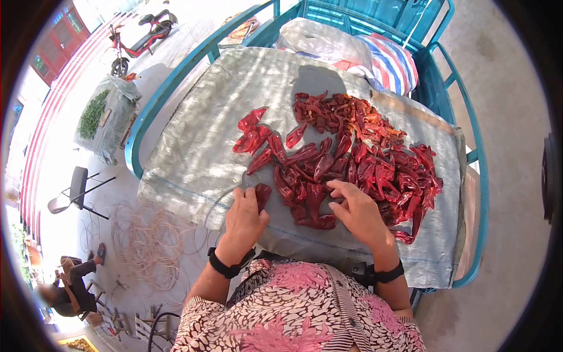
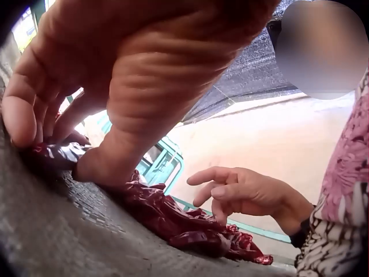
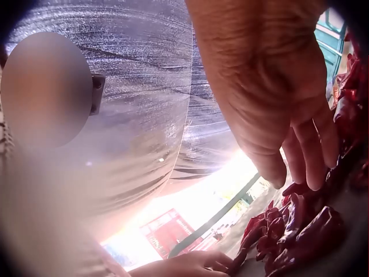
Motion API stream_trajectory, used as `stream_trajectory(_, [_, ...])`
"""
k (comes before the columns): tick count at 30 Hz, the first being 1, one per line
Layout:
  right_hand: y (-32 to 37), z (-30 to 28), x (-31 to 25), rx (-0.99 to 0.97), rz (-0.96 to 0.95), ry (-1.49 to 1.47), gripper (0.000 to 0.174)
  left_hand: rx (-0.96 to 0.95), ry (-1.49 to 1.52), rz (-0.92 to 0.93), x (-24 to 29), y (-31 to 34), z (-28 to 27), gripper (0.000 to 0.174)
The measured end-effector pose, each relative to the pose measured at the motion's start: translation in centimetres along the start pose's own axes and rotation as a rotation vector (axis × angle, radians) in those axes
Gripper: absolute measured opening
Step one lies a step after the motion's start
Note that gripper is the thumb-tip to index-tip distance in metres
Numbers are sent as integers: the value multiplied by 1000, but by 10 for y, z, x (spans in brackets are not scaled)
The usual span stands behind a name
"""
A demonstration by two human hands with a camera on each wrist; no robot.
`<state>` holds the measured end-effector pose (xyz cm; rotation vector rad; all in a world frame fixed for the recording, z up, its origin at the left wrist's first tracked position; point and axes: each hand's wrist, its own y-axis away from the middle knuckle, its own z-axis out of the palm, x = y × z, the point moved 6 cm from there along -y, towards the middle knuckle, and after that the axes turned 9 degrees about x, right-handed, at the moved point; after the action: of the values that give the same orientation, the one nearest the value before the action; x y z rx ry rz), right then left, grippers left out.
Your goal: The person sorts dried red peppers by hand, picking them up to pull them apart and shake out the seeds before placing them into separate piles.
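Dried red peppers (image 1: pixel 366 170) lie spread over a grey woven sheet (image 1: pixel 193 135). The left hand (image 1: pixel 243 220) pinches one dark red pepper (image 1: pixel 263 195) at the near left of the spread; in the left wrist view that pepper (image 2: pixel 57 156) lies between thumb and fingers, low on the sheet. The right hand (image 1: pixel 359 216) is over the near edge of the peppers, its fingers spread and slightly bent, with nothing seen between them. Its fingertips hang close above peppers (image 3: pixel 300 231) in the right wrist view; whether they touch is unclear. Smaller, shrivelled pepper pieces (image 1: pixel 334 111) form a patch at the back.
Blue-green metal rails (image 1: pixel 478 193) surround the sheet. Behind it lie a plastic bag (image 1: pixel 325 44) and a striped sack (image 1: pixel 396 61). To the left are a chair (image 1: pixel 77 188), a scooter (image 1: pixel 143 44), coiled strands (image 1: pixel 155 246) and a seated person (image 1: pixel 76 287).
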<state>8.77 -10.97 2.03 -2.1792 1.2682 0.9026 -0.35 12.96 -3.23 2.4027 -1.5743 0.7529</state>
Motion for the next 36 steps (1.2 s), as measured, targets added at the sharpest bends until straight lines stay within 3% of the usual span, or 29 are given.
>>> stream_trajectory(3, [-1,3,3,15,-58,-17,45,-62,-70,-41,-4,-2,-9,37])
stream_trajectory(6, [-2,7,-14,0,-45,-120,45,24,127,103,32,0,-42,23])
stream_trajectory(9, [-5,16,-29,-61,-82,-244,40,-192,309,276,63,5,-39,15])
stream_trajectory(12, [-8,23,-26,-43,-235,-163,31,-192,304,368,70,4,-32,12])
stream_trajectory(13, [-8,25,-24,-24,-294,-100,27,-172,280,374,68,3,-33,13])
stream_trajectory(15, [-9,26,-18,8,-215,-102,23,-128,231,387,61,-3,-38,15])
stream_trajectory(19, [-13,24,-19,64,-135,-136,21,180,51,226,39,-26,-47,18])
stream_trajectory(22, [-15,20,-25,77,-107,-128,22,349,82,419,46,-32,-48,20])
stream_trajectory(25, [-18,23,-23,96,-128,-105,23,104,-4,569,34,-34,4,22])
stream_trajectory(31, [-19,32,-21,81,-246,-28,24,105,16,632,41,-38,15,20])
stream_trajectory(34, [-20,28,-26,17,-88,-54,25,161,115,616,53,-35,-8,21])
stream_trajectory(36, [-21,27,-33,11,-79,-25,26,170,246,674,63,-29,-19,21])
